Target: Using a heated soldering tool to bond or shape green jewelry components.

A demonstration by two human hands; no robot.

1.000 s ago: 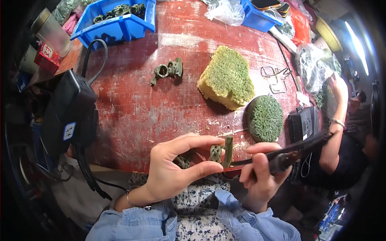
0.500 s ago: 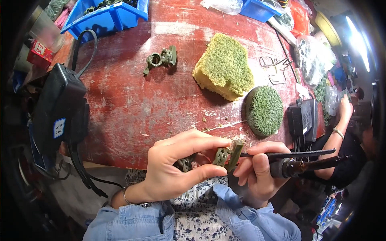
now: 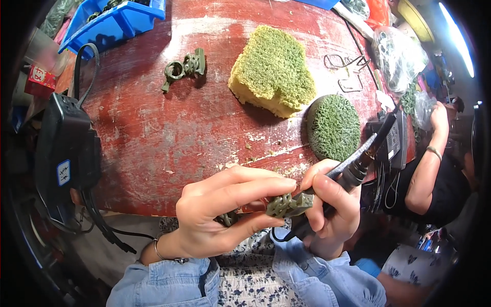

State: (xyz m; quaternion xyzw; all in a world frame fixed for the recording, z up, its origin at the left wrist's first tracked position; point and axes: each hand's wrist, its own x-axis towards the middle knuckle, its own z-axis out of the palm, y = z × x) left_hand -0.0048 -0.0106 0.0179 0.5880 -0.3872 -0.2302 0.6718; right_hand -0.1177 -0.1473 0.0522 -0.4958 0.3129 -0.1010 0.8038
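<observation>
My left hand (image 3: 220,210) is closed, pinching a dark green openwork wax ring piece (image 3: 285,205) between thumb and fingers. More green openwork (image 3: 226,218) shows inside the palm, partly covered by the fingers. My right hand (image 3: 335,207) is closed around a narrow grey file (image 3: 358,153) and a dark pen-shaped tool with a cord (image 3: 354,174). Both tools slant up and away to the right. The right fingertips are close beside the piece's block-like end; whether they touch it I cannot tell. Another green openwork ring piece (image 3: 185,67) lies on the table.
A yellow-green sponge (image 3: 273,71) and a round green scouring pad (image 3: 335,128) lie on the worn red table (image 3: 148,148). Black boxes stand left (image 3: 69,158) and right (image 3: 391,138). A blue bin (image 3: 117,28) is far left. Another person's arm (image 3: 432,158) reaches in at right.
The file and pen-shaped tool have swung from nearly level to a steep upward slant. The wax piece has turned in my fingers. The table things appear shifted up and left.
</observation>
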